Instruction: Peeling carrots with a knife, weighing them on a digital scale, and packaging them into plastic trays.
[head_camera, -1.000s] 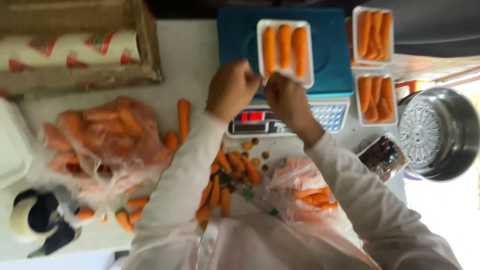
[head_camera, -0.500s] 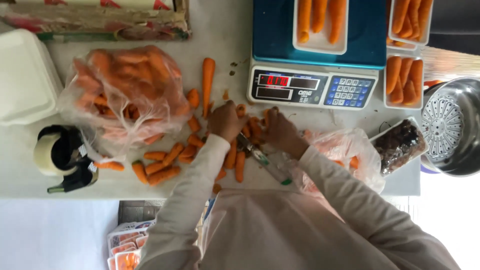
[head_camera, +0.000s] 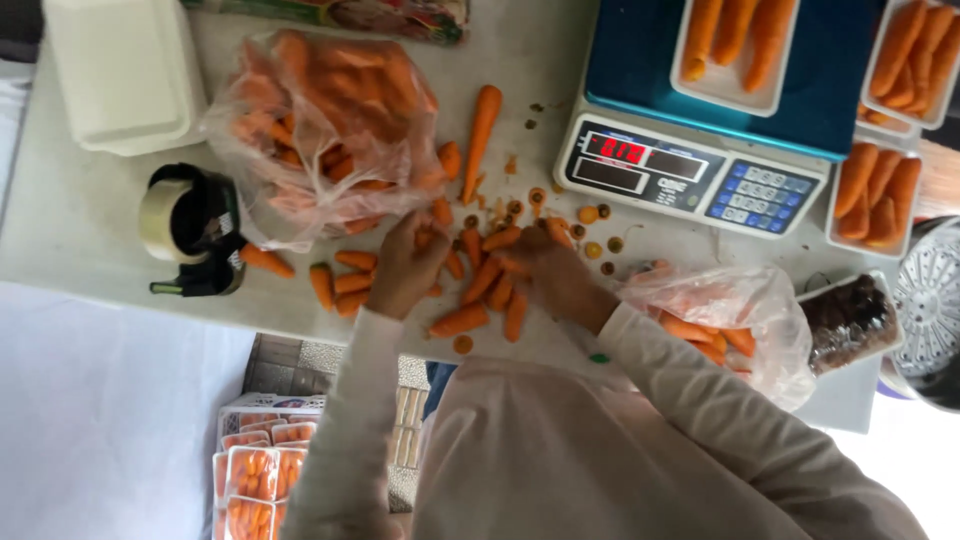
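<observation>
My left hand (head_camera: 403, 268) rests in a heap of loose carrots (head_camera: 480, 290) on the white table, fingers curled round a small carrot beside the clear bag of carrots (head_camera: 325, 120). My right hand (head_camera: 556, 272) lies close by to the right, closed on a carrot piece at the middle of the heap. Carrot ends and slices (head_camera: 590, 240) are scattered just beyond both hands. Behind them stands a blue weighing scale (head_camera: 690, 165) with a white tray of carrots (head_camera: 735, 45) on its platform.
A second clear bag with carrots (head_camera: 735, 320) lies at right, next to a dark packet (head_camera: 848, 320) and a metal pot (head_camera: 930, 310). More filled trays (head_camera: 880, 195) sit beside the scale. A tape dispenser (head_camera: 185, 225) and a white foam box (head_camera: 125, 75) are at left. Packed trays (head_camera: 260, 470) lie on the floor.
Both hands have come down from the tray on the scale to the carrot heap at the table's near edge. The view has tilted down with them.
</observation>
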